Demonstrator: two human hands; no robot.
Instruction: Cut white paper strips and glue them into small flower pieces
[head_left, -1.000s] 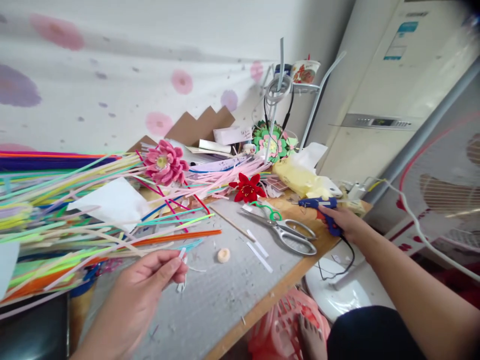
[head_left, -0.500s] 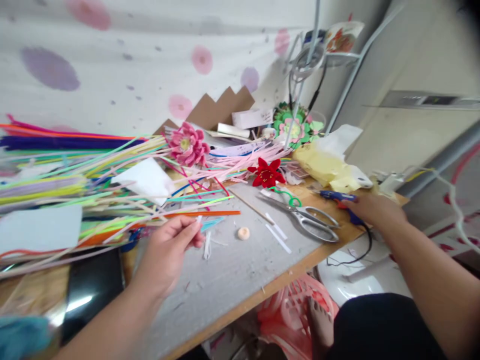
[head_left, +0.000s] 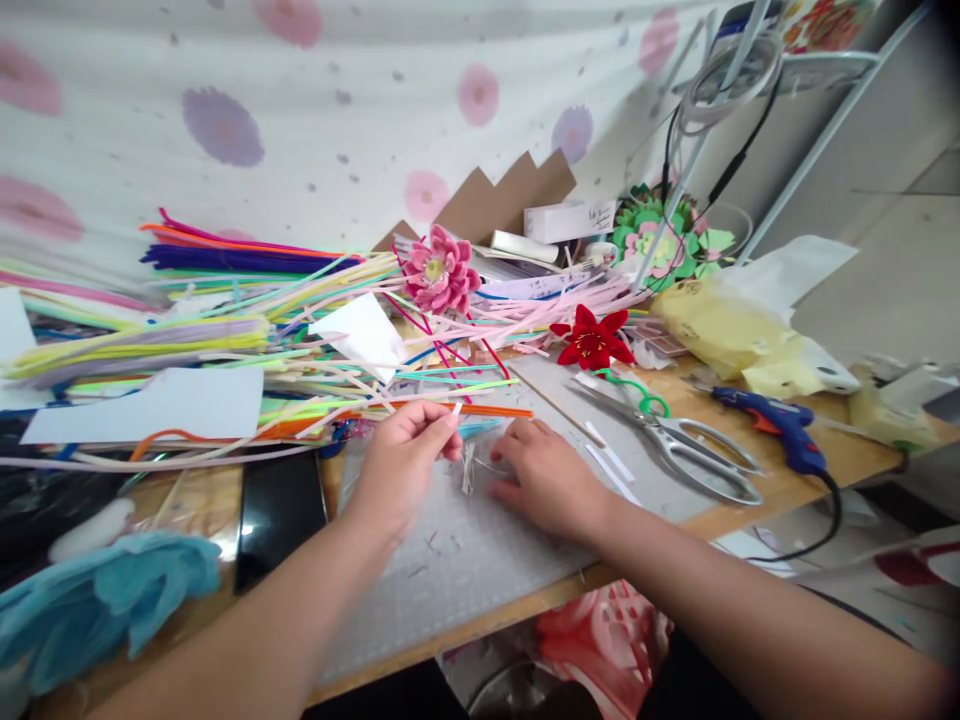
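Left of the scissors (head_left: 679, 450), left hand (head_left: 401, 460) fingers pinched the white paper strip (head_left: 468, 468) at its top, right hand (head_left: 544, 478) fingers loosely spread beside it; strip judged light, flimsy, easily creased, best held near an end.

You're sitting at a craft corner for handmade flowers, and it looks domestic rather than commercial. The wooden surface (head_left: 757, 495) is heaped with a loose pile of coloured pipe cleaners and paper stems (head_left: 225, 340). 3 finished pieces lie among them: a pink flower (head_left: 439, 272), a red flower (head_left: 592, 340) and a green flower (head_left: 660, 240). The tools are a crafter's: scissors (head_left: 675, 445), a blue glue gun (head_left: 772, 425) on its cord, and a grey cutting mat (head_left: 465, 570) littered with white paper strips (head_left: 609, 462). Behind everything hangs a cloth (head_left: 300, 120) printed with pink and purple blossoms. Zigzag-cut cardboard (head_left: 510, 195) leans against it, and a wire rack (head_left: 795, 95) stands in the corner.
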